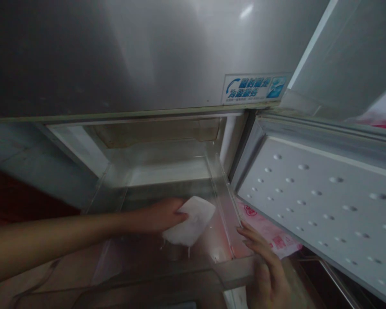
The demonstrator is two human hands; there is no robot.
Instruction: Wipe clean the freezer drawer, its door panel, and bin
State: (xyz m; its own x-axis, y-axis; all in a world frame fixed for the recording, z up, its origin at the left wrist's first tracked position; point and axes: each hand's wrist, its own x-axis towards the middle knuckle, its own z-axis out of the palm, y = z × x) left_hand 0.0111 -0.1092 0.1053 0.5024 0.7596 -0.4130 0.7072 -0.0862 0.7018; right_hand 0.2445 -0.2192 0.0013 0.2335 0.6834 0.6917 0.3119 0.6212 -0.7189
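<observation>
A clear plastic freezer drawer point(133, 182) is pulled out from the lower compartment of a fridge. My left hand point(164, 216) reaches over it from the left, its fingers closed on a flat white cloth point(193, 221), which could also be paper. Thin strands or drips hang from the cloth's lower edge, above the drawer's bottom. At the drawer's front right corner, my right hand point(266, 266) grips the rim, with its fingers along the outer side wall. Its thumb side is blurred.
The open freezer door point(324, 206), dotted with bumps inside, stands to the right. Above is the closed grey upper door point(148, 56) with a blue sticker point(255, 89). A pink printed plastic bag point(273, 236) lies beside the drawer. Something red point(22, 197) is at the left.
</observation>
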